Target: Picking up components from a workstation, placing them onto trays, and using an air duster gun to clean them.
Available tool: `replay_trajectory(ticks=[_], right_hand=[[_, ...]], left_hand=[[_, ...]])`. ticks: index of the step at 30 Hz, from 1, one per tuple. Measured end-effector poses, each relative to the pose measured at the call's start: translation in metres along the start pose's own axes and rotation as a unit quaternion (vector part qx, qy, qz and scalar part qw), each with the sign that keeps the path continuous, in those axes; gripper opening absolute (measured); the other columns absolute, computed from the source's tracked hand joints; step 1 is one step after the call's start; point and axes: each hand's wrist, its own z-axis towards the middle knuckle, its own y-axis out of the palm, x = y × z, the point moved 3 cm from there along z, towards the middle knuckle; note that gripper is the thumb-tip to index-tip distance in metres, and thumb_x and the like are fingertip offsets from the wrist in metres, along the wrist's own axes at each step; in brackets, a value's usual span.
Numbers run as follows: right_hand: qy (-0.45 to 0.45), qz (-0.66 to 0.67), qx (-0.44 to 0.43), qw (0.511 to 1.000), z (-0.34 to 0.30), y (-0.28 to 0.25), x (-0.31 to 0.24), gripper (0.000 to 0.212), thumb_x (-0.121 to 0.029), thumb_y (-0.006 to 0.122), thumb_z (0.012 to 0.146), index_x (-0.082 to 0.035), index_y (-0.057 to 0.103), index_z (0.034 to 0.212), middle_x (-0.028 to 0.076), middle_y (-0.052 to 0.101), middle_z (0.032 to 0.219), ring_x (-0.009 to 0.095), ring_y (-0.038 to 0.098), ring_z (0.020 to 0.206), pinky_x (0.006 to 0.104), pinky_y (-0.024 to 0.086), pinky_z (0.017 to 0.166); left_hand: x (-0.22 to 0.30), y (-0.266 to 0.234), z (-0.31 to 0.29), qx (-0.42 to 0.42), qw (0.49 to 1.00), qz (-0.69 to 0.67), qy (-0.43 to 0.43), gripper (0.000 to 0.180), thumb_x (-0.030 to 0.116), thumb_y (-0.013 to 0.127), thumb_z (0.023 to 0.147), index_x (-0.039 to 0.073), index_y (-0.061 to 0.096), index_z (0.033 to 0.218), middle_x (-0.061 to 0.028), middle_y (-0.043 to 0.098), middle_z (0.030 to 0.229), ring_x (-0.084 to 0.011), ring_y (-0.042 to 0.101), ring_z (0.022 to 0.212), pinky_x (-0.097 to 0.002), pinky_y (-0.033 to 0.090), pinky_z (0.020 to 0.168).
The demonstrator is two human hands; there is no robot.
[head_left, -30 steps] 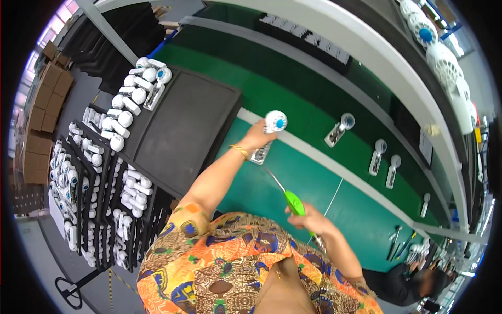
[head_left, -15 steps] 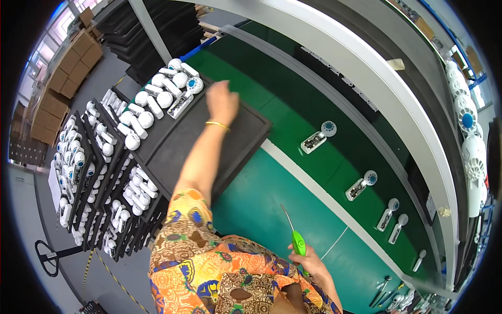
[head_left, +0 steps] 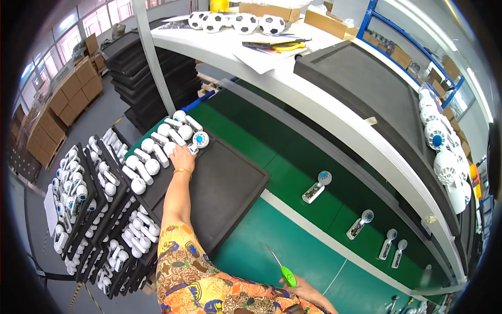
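My left hand point(head_left: 183, 158) is at the far edge of the black tray point(head_left: 230, 178), its fingers closed around the handle of a white handheld fan point(head_left: 201, 139) with a blue centre. Most of that handle is hidden under the hand. Beside it, several other white fans point(head_left: 152, 167) lie in rows on the tray. Lower in the view, my right hand point(head_left: 306, 292) grips a screwdriver point(head_left: 288, 276) by its green handle. The metal shaft points up and to the left, over the green tabletop, touching nothing.
Several opened fans point(head_left: 314, 192) lie spaced along the green conveyor belt point(head_left: 287, 172). Stacked trays of fans point(head_left: 78, 193) stand at left. A white shelf point(head_left: 293, 73) above the belt carries soccer-ball-patterned items point(head_left: 244, 23), pliers point(head_left: 277, 44) and a black tray point(head_left: 361, 78).
My left hand has moved left from above the bare tray onto the blue-centred fan. My right hand still holds the screwdriver. The view has tilted up, showing more of the shelf.
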Motion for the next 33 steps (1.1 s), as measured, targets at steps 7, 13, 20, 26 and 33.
replay_trajectory(ticks=[7, 13, 20, 26, 33], right_hand=[[-0.043, 0.013, -0.005, 0.999, -0.007, 0.013, -0.004, 0.036, -0.013, 0.067, 0.073, -0.005, 0.054, 0.105, 0.005, 0.057, 0.084, 0.016, 0.056, 0.079, 0.0297, 0.045, 0.073], [-0.161, -0.010, 0.000, 0.987, -0.021, 0.018, -0.054, 0.031, -0.010, 0.066, 0.076, -0.005, 0.054, 0.105, 0.001, 0.056, 0.080, 0.011, 0.054, 0.076, 0.0267, 0.045, 0.070], [-0.169, -0.057, 0.028, 0.984, -0.035, 0.023, -0.068, 0.034, -0.019, 0.064, 0.075, -0.003, 0.053, 0.103, 0.011, 0.057, 0.082, 0.022, 0.057, 0.079, 0.0352, 0.045, 0.073], [-0.177, -0.096, 0.027, 0.979, -0.044, 0.037, -0.061, 0.035, -0.020, 0.062, 0.075, -0.001, 0.052, 0.102, 0.015, 0.058, 0.085, 0.026, 0.057, 0.081, 0.0368, 0.044, 0.076], [-0.153, -0.092, 0.047, 0.983, -0.033, 0.028, -0.058, 0.035, -0.020, 0.061, 0.074, -0.001, 0.052, 0.102, 0.018, 0.059, 0.089, 0.030, 0.058, 0.084, 0.0384, 0.044, 0.077]], left_hand=[[0.018, -0.063, -0.091, -0.035, 0.897, -0.441, -0.016, 0.056, 0.028, 0.077, 0.068, -0.001, 0.049, 0.108, -0.0174, 0.063, 0.097, -0.0295, 0.062, 0.090, -0.0380, 0.048, 0.080], [0.065, -0.112, -0.219, -0.263, 0.752, -0.604, -0.033, 0.047, 0.019, 0.074, 0.066, 0.001, 0.053, 0.104, -0.0071, 0.061, 0.085, -0.0169, 0.061, 0.077, -0.0315, 0.049, 0.072], [0.072, -0.111, -0.289, -0.242, 0.817, -0.523, 0.002, 0.043, 0.019, 0.074, 0.066, 0.001, 0.053, 0.098, -0.0117, 0.063, 0.085, -0.0208, 0.062, 0.078, -0.0340, 0.049, 0.071], [0.068, -0.123, -0.309, -0.236, 0.849, -0.471, 0.035, 0.043, 0.018, 0.075, 0.068, 0.000, 0.051, 0.100, -0.0131, 0.064, 0.087, -0.0213, 0.063, 0.079, -0.0338, 0.049, 0.071], [0.063, -0.120, -0.317, -0.236, 0.865, -0.438, 0.058, 0.044, 0.017, 0.075, 0.070, 0.001, 0.052, 0.103, -0.0107, 0.063, 0.087, -0.0197, 0.061, 0.079, -0.0329, 0.048, 0.071]])
